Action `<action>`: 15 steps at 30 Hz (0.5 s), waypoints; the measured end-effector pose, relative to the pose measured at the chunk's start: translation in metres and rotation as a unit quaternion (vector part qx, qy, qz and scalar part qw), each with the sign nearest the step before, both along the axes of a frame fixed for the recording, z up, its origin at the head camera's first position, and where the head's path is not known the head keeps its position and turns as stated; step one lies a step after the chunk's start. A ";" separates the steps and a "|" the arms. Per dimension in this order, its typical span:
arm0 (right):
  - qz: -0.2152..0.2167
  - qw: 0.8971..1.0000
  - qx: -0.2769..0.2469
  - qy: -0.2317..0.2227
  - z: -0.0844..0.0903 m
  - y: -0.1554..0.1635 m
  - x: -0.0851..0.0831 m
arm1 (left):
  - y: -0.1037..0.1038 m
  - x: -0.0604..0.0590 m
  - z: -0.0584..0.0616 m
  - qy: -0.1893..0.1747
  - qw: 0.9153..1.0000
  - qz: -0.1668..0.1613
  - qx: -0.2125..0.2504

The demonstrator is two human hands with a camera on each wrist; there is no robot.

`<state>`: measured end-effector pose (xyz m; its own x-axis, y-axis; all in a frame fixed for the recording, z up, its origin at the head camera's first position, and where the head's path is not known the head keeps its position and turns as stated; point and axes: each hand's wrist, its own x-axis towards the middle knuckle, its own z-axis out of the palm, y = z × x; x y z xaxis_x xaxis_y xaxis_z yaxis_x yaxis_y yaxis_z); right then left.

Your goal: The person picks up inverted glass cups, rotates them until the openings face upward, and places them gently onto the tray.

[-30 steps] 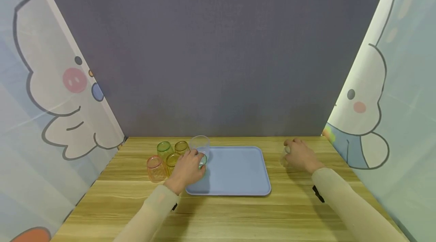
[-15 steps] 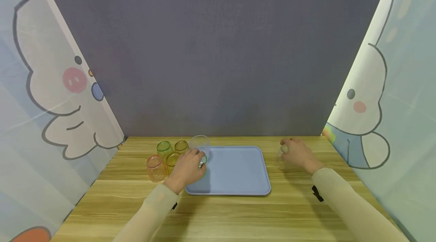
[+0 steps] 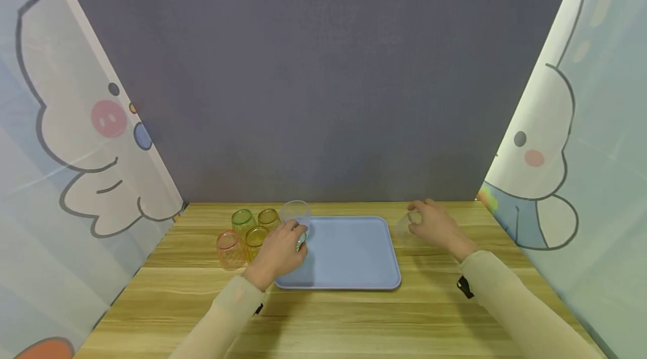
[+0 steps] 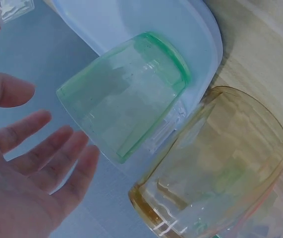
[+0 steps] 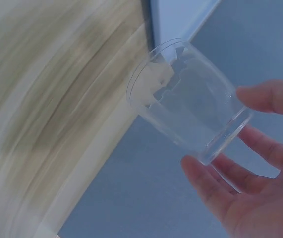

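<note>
A clear plastic cup (image 5: pixel 191 99) hangs from my right hand (image 3: pixel 433 223), which pinches it at its base end, rim toward the table. It is held just right of the blue tray (image 3: pixel 349 252). My left hand (image 3: pixel 278 252) is over the tray's left end, its fingers loosely spread beside a pale green cup (image 4: pixel 126 94) that stands on the tray. The fingertips lie close to the green cup's upper end; whether they touch it I cannot tell. Another clear cup (image 3: pixel 296 210) stands at the tray's back left corner, partly behind the left hand.
Left of the tray, on the wooden table (image 3: pixel 343 325), stand a pink cup (image 3: pixel 231 252), a green cup (image 3: pixel 244 219), a yellow cup (image 3: pixel 255 238) and an amber cup (image 3: pixel 269 217). A grey panel (image 3: pixel 323 78) rises behind the table.
My right hand has moved left toward the tray, carrying the clear cup. The left hand has stayed almost still beside the pale green cup.
</note>
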<state>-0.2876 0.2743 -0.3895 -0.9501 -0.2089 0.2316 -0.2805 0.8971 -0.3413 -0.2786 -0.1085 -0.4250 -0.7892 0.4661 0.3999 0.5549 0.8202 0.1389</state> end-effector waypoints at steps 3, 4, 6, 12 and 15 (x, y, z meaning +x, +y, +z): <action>0.002 1.000 -0.009 0.005 0.001 -0.003 0.000 | 0.001 0.000 0.000 0.009 1.000 -0.003 0.012; 0.003 1.000 -0.013 0.006 0.001 -0.004 0.001 | 0.001 0.000 0.000 0.012 1.000 -0.002 0.014; 0.003 1.000 -0.024 0.010 0.002 -0.006 0.002 | 0.001 0.000 0.001 0.014 1.000 -0.001 0.017; 0.005 0.999 -0.052 0.013 0.005 -0.016 0.005 | 0.004 -0.001 0.001 0.003 0.999 -0.006 0.037; 0.004 0.998 -0.062 0.005 0.006 -0.020 0.004 | 0.007 -0.001 0.000 -0.005 0.999 -0.011 0.044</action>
<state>-0.2834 0.2543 -0.3834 -0.9463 -0.1849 0.2651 -0.2907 0.8456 -0.4476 -0.2800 -0.1017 -0.4245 -0.7832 0.4466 0.4326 0.5708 0.7923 0.2154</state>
